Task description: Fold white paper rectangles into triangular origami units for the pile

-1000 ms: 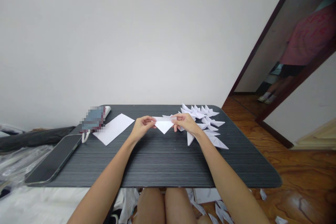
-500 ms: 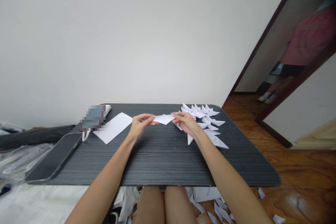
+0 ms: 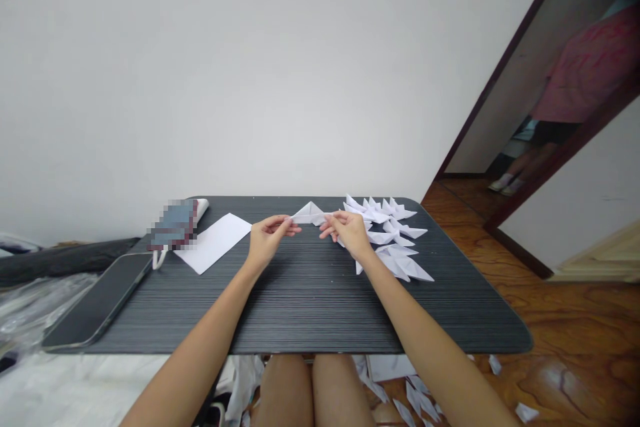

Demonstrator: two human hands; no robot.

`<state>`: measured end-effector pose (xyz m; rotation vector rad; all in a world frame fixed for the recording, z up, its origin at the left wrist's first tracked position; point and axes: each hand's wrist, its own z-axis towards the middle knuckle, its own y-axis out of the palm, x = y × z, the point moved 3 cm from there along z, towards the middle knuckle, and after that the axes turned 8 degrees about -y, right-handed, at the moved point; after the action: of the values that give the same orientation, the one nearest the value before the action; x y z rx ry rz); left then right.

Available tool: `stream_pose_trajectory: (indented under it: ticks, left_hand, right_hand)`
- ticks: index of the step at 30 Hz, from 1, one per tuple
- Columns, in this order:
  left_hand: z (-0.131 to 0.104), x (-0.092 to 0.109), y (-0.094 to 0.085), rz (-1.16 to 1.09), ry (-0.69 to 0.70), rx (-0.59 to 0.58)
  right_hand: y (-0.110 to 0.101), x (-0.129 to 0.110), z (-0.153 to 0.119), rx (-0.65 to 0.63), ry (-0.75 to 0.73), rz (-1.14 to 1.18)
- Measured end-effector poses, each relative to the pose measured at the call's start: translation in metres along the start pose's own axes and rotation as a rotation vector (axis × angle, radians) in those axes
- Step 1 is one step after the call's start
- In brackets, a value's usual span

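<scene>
A small white folded paper boat (image 3: 311, 214) is stretched between my two hands above the dark table (image 3: 300, 307), its middle peak pointing up. My left hand (image 3: 270, 235) pinches its left end between thumb and fingers. At the other end, my right hand (image 3: 347, 230) grips it the same way, with some fingers curled below. Just right of that hand lies a cluster of several finished white paper boats (image 3: 400, 257), partly hidden by the hand and wrist. Left of my left hand, flat white paper (image 3: 215, 243) rests on the tabletop.
A phone (image 3: 100, 300) lies at the table's left edge, with a blurred-out device (image 3: 175, 223) and white cable behind it. Paper pieces (image 3: 420, 400) litter the wooden floor. A person in a pink shirt (image 3: 590, 67) stands beyond the doorway at right.
The paper between my hands has turned: its point faced down toward me before, and now a peak stands up above a straight lower edge. My right hand has shifted slightly left.
</scene>
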<state>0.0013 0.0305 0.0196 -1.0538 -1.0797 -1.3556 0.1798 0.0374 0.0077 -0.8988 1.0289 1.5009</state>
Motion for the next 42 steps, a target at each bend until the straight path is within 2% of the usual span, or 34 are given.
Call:
stream_pose_trajectory:
  ticks: [3, 7, 16, 20, 23, 29, 31, 35, 42]
  left_hand:
    - [-0.001, -0.002, 0.002, 0.009, 0.009, 0.047]
    - [-0.001, -0.002, 0.004, -0.043, 0.010, 0.073]
    - [0.000, -0.002, 0.000, -0.143, -0.026, -0.007]
    - [0.000, 0.001, -0.001, -0.152, 0.000, -0.050]
    - [0.002, 0.002, -0.001, -0.076, 0.039, -0.030]
    - [0.005, -0.001, -0.005, 0.121, 0.180, 0.083]
    - [0.006, -0.001, -0.006, 0.173, 0.184, 0.096]
    - [0.005, -0.001, -0.006, 0.228, 0.104, 0.072]
    - [0.003, -0.008, 0.000, 0.215, 0.028, -0.044]
  right_hand:
    - [0.006, 0.000, -0.003, 0.050, -0.068, -0.120]
    - [0.009, -0.002, -0.006, 0.115, -0.136, -0.130]
    - [0.008, -0.015, -0.005, 0.039, -0.196, 0.040]
    - [0.005, -0.018, -0.006, -0.015, -0.184, 0.031]
    - [0.002, -0.018, -0.006, -0.046, -0.222, -0.117]
    - [0.002, -0.015, -0.010, -0.033, -0.367, -0.512]
    - [0.004, -0.015, -0.011, -0.056, -0.391, -0.588]
    - [0.002, -0.016, -0.010, -0.095, -0.384, -0.628]
    - [-0.003, -0.011, -0.006, -0.127, -0.282, -0.522]
